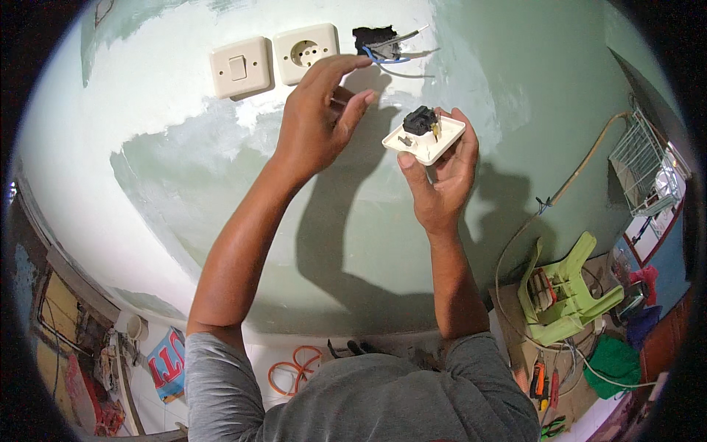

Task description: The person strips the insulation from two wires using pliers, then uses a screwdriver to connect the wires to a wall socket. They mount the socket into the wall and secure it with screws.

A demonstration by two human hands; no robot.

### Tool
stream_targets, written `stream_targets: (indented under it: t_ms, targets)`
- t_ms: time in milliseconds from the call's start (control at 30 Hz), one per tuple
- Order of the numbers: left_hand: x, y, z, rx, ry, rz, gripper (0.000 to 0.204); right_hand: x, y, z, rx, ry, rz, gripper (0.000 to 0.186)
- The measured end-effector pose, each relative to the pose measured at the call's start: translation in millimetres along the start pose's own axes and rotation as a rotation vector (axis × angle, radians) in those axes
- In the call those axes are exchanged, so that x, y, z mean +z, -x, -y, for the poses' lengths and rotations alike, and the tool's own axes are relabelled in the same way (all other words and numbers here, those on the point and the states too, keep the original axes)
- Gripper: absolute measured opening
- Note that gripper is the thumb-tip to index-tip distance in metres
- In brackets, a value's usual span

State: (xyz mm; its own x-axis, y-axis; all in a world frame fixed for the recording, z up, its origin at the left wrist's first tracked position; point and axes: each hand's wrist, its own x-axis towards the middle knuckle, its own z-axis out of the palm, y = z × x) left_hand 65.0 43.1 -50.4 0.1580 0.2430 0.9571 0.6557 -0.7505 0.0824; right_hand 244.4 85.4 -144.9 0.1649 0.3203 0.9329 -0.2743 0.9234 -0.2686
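My right hand grips a cream wall plate by its edges, thumb in front and fingers behind. Its back faces up, showing a black block and brass-coloured metal parts; whether it is a switch or a socket is hidden. My left hand is raised against the wall with thumb and index finger apart and nothing seen between them. Its index fingertip is close to a blue wire; contact is unclear. Several blue, grey and dark wires come out of a dark rough-edged hole.
Left of the hole, a light switch and a wall socket are mounted. At lower right lie an upturned green stool, a screwdriver and other hand tools. A wire rack hangs at right. An orange cable lies on the floor.
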Motion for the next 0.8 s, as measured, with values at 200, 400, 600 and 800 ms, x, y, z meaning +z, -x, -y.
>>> stream_targets:
  t_ms: [200,400,600,800]
  targets:
    - [3,-34,7,0.124,-0.134,0.058,0.038,-1,-25,1,-0.063,0.101,0.034,0.093]
    - [-1,-45,13,0.230,-0.235,0.068,0.031,-1,-38,6,-0.044,0.128,0.054,0.089]
    - [-4,-43,16,0.242,-0.248,0.105,0.034,-3,-41,-5,-0.054,0.144,0.052,0.096]
    - [-3,-40,9,0.228,-0.304,0.138,0.032,-8,-45,-7,-0.081,0.299,0.080,0.095]
